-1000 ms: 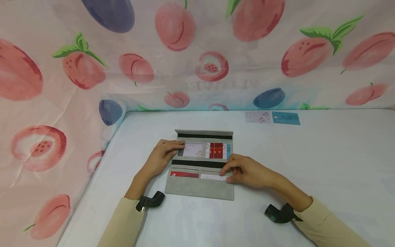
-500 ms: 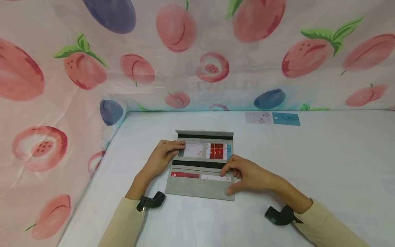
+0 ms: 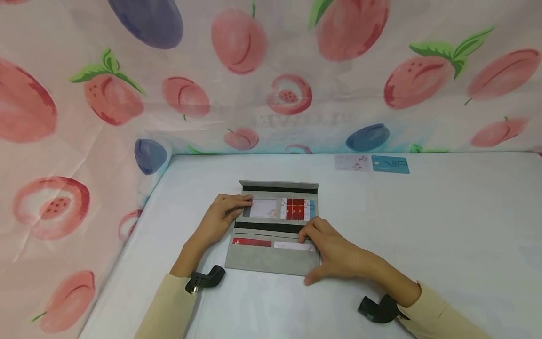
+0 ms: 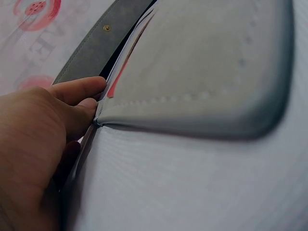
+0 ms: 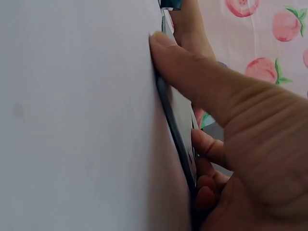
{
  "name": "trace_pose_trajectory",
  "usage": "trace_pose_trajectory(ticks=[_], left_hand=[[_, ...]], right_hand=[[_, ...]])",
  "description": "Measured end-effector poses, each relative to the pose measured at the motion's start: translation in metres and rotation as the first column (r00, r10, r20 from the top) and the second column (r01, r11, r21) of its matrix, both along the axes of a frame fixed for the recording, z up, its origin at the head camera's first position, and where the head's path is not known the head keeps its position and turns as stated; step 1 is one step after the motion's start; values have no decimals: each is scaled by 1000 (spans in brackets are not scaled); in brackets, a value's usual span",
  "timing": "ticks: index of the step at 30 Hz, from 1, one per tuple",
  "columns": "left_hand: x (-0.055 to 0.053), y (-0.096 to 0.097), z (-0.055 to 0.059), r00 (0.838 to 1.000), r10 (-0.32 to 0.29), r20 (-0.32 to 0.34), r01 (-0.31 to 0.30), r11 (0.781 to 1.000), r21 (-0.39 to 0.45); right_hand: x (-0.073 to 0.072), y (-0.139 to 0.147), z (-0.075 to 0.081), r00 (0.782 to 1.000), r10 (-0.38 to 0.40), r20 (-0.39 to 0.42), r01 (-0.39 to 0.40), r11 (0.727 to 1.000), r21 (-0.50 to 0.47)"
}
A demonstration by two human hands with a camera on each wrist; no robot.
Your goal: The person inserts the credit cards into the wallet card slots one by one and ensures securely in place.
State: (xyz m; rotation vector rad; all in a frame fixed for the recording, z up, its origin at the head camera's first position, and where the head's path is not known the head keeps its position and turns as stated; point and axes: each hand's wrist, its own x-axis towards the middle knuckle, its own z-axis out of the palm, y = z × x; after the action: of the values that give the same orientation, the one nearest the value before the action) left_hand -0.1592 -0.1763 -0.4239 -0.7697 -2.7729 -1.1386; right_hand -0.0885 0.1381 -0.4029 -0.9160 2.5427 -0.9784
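A grey wallet (image 3: 271,262) lies unfolded on the white surface, its top flap raised. Cards show in its two upper windows, and a red card (image 3: 252,242) and a white VIP card (image 3: 292,246) stick out of the lower slots. My left hand (image 3: 215,219) rests along the wallet's upper left edge with fingers stretched over it. In the left wrist view the thumb lies right at that edge. My right hand (image 3: 338,256) holds the lower right corner, thumb (image 5: 166,41) at the bottom edge. Its index finger bends over near the white card; other fingers curl beside the right edge.
A pale patterned card (image 3: 352,163) and a blue VIP card (image 3: 390,164) lie side by side at the back, right of the wallet. A fruit-print sheet (image 3: 237,103) stands behind and left of the surface.
The right thumb has moved down from the white card to the wallet's bottom edge, and the right hand has spread wider. The left hand stays put.
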Motion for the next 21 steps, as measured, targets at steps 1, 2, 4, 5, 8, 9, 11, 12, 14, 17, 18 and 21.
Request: trace_pose_trajectory(ticks=[1, 2, 4, 5, 8, 9, 11, 12, 14, 17, 18, 21], left_hand=[[0, 0, 0, 1000, -1, -1, 1, 1000, 2], [1, -1, 0, 1000, -1, -4, 1, 1000, 2], [1, -1, 1, 1000, -1, -8, 1, 1000, 4], [2, -2, 1, 1000, -1, -12, 1, 1000, 7], [2, -2, 0, 1000, -1, -22, 2, 1000, 22], [2, -1, 0, 1000, -4, -25, 4, 1000, 29], [2, -1, -2, 999, -8, -31, 9, 999, 39], [2, 0, -2, 999, -8, -32, 10, 999, 44], [2, 1, -3, 999, -8, -37, 10, 999, 51], [2, 1, -3, 999, -4, -45, 7, 998, 64], [2, 0, -3, 999, -2, -49, 5, 998, 69], [2, -1, -2, 998, -1, -57, 6, 996, 88]], right_hand=[[0, -1, 0, 1000, 0, -6, 0, 1000, 0], [0, -1, 1, 1000, -1, -2, 1, 1000, -1], [0, -1, 1, 1000, -4, 8, 5, 1000, -5], [0, -2, 1, 1000, -5, 12, 5, 1000, -5], [1, -1, 2, 1000, 2, 2, -2, 1000, 0], [1, -1, 2, 1000, 5, -9, -5, 1000, 7], [2, 0, 2, 1000, 13, -27, -12, 1000, 21], [3, 1, 2, 999, 16, -35, -15, 1000, 25], [3, 2, 3, 999, 19, -40, -17, 999, 37], [3, 2, 4, 999, 24, -39, -22, 998, 51], [3, 2, 4, 999, 25, -38, -23, 998, 57], [1, 1, 5, 999, 26, -38, -23, 997, 68]])
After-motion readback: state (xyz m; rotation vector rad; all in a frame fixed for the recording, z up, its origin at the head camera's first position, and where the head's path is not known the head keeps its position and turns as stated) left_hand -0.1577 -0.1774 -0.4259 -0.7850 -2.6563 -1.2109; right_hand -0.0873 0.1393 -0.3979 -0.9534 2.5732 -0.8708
